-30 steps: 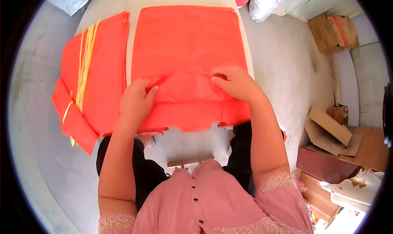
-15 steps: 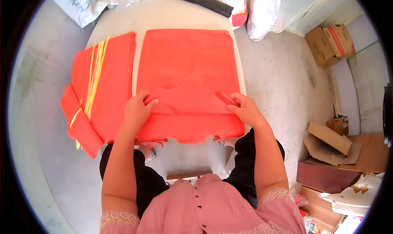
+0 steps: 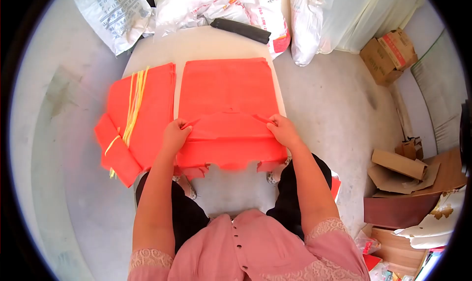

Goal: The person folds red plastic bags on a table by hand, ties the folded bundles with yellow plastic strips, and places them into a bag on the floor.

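A stack of red plastic bags [image 3: 227, 84] lies on the table in front of me, its near end cut into handle-like flaps over the table edge. My left hand [image 3: 177, 135] pinches the left side of the top red plastic bag [image 3: 226, 126], thumb on top. At its right side, my right hand [image 3: 283, 131] grips the same bag between thumb and fingers. Between my hands the top layer is lifted and creased. Left of it lies a second red stack [image 3: 160, 104] with loose yellow ties [image 3: 133, 109] across it. A folded red bundle [image 3: 117, 150], bound with a yellow tie, rests on its near corner.
A black roll [image 3: 241, 31] lies at the far end of the pale table [image 3: 172, 45]. Behind it are white sacks [image 3: 265, 15]. Cardboard boxes [image 3: 388, 57] stand on the floor at far right; an opened carton [image 3: 398, 170] sits on wooden furniture at right.
My view has shifted, so the table looks smaller and more of the sacks behind shows. Both hands keep hold of the top red bag, whose near flaps now hang more distinctly.
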`<control>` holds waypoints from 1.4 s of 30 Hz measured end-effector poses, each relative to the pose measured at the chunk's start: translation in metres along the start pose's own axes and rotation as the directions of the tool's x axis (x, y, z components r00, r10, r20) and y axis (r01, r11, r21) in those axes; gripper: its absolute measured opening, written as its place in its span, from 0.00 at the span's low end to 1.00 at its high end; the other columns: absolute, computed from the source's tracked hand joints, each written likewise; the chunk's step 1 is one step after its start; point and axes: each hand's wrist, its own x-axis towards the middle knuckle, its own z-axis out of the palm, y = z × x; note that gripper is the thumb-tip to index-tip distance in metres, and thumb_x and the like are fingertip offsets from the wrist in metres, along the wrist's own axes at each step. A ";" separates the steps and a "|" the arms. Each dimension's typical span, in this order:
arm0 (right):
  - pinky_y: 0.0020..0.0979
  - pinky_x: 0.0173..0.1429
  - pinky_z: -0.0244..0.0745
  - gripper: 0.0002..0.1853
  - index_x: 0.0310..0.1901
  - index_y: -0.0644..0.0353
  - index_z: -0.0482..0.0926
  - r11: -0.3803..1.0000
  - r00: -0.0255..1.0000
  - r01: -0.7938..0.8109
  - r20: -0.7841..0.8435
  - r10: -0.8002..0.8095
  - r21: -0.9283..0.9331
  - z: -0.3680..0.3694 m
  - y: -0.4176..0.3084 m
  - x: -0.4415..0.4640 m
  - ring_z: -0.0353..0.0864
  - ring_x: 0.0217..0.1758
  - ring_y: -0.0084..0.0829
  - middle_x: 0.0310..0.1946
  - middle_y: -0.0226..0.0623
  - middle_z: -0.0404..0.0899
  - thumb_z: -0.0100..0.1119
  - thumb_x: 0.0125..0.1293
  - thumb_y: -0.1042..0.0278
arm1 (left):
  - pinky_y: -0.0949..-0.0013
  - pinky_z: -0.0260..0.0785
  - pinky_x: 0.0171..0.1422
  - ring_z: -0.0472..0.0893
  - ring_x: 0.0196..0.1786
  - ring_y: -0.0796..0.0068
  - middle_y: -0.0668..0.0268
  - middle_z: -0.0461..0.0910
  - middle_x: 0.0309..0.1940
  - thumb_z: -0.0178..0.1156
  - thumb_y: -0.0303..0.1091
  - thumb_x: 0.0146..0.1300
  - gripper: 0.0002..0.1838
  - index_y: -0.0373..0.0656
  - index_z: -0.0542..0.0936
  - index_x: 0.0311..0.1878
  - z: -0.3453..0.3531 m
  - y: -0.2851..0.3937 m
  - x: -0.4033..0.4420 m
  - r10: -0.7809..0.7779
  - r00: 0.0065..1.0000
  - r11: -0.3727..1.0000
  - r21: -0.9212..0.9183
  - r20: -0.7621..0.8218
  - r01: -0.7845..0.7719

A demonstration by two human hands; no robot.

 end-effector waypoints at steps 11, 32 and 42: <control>0.41 0.53 0.80 0.14 0.49 0.60 0.84 0.994 0.998 -0.049 -0.046 0.045 -0.101 0.012 0.028 -0.040 0.87 0.48 0.43 0.43 0.44 0.88 0.63 0.71 0.59 | 0.54 0.78 0.53 0.88 0.47 0.52 0.51 0.89 0.41 0.69 0.42 0.66 0.17 0.36 0.86 0.48 0.020 -0.009 -0.052 0.043 0.999 0.971 0.234 -0.016 -0.038; 0.45 0.83 0.63 0.29 0.72 0.59 0.75 0.853 0.887 0.462 0.115 -0.447 -0.245 0.081 -0.055 -0.016 0.64 0.83 0.47 0.77 0.43 0.71 0.65 0.71 0.64 | 0.59 0.77 0.52 0.86 0.48 0.57 0.56 0.87 0.44 0.73 0.39 0.61 0.21 0.38 0.85 0.53 0.013 0.052 -0.019 -0.102 0.934 0.952 0.304 0.343 -0.008; 0.45 0.59 0.78 0.20 0.55 0.60 0.85 0.970 0.922 0.241 0.322 -0.215 -0.041 0.057 -0.091 0.004 0.85 0.53 0.47 0.49 0.48 0.87 0.68 0.71 0.52 | 0.61 0.73 0.49 0.77 0.40 0.64 0.58 0.78 0.34 0.69 0.29 0.65 0.14 0.35 0.77 0.48 0.014 0.022 -0.024 0.040 0.916 0.999 -0.001 0.399 -0.043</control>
